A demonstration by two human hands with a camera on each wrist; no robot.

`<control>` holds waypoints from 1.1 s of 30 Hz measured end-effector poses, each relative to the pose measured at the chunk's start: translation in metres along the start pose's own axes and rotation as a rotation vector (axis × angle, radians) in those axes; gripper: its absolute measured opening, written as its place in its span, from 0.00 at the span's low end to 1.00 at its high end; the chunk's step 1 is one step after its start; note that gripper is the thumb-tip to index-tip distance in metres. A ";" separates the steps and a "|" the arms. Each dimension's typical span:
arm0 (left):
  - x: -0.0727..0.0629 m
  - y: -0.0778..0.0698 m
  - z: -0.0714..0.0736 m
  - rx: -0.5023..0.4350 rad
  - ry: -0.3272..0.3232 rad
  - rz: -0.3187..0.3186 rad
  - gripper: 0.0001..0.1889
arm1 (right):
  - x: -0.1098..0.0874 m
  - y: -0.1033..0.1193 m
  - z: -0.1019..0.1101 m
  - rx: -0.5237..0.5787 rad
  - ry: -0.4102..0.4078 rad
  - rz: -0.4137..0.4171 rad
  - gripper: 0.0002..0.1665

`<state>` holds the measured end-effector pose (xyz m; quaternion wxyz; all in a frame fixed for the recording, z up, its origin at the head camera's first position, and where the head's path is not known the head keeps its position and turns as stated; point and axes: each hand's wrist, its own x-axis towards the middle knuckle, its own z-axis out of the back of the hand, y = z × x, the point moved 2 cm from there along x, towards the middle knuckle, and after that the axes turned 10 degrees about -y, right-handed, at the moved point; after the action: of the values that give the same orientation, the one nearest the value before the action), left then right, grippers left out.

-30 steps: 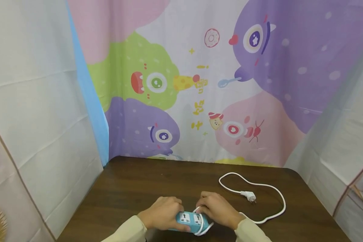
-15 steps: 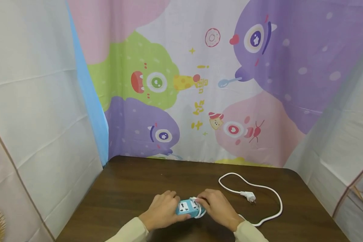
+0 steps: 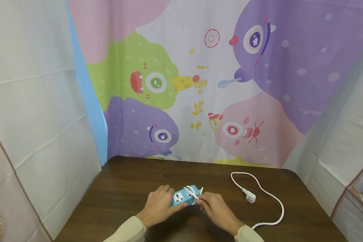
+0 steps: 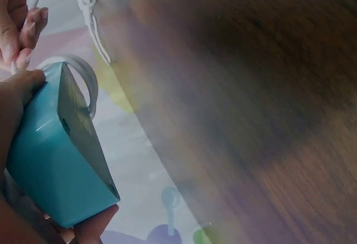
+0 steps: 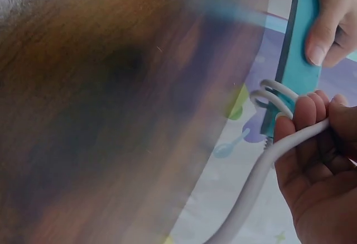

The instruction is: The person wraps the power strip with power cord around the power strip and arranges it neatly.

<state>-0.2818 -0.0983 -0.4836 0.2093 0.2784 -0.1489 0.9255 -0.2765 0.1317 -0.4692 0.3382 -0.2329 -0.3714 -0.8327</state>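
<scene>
A blue power strip (image 3: 184,197) with white sockets is held up over the table, tilted with its right end away from me. White cord loops (image 3: 191,192) circle its right half. My left hand (image 3: 160,205) grips the strip's left end, thumb along the near side. At the other end my right hand (image 3: 216,210) pinches the white cord (image 5: 312,129) between thumb and fingers, close beside the strip. In the left wrist view the strip (image 4: 56,143) shows its underside and end, with a cord loop arching off it.
The rest of the cord (image 3: 279,205) lies in a curve on the right of the dark wooden table (image 3: 133,178), ending in a white plug (image 3: 249,197). A cartoon-printed curtain (image 3: 193,144) hangs behind the table's far edge.
The power strip has risen away from me and turned, its right end now farther off. My right hand has come round to its near side with the cord. The plug and trailing cord have shifted.
</scene>
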 end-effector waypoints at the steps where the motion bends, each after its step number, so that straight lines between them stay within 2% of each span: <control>1: 0.000 0.000 0.000 -0.010 -0.009 0.007 0.32 | -0.001 0.000 0.000 0.012 0.007 -0.013 0.08; 7: 0.004 0.002 0.003 -0.070 -0.052 0.104 0.29 | -0.005 -0.003 -0.001 0.115 0.046 -0.110 0.07; 10: 0.006 0.002 0.006 -0.128 -0.040 0.166 0.29 | -0.007 -0.004 -0.002 0.149 0.041 -0.131 0.07; 16: 0.009 0.000 0.008 -0.217 -0.023 0.239 0.29 | -0.008 -0.006 -0.003 0.171 0.012 -0.137 0.08; 22: 0.012 0.001 0.009 -0.305 -0.011 0.334 0.31 | -0.011 -0.007 -0.003 0.214 0.061 -0.216 0.09; 27: 0.013 0.001 0.011 -0.472 0.044 0.349 0.31 | -0.015 -0.012 -0.005 0.277 0.099 -0.279 0.10; 33: 0.013 -0.001 0.013 -0.785 0.177 0.331 0.23 | -0.018 -0.020 -0.007 0.284 0.137 -0.227 0.09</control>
<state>-0.2853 -0.0988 -0.4663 0.1598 0.0696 -0.5138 0.8400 -0.2799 0.1429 -0.4940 0.2962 -0.0821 -0.4852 -0.8186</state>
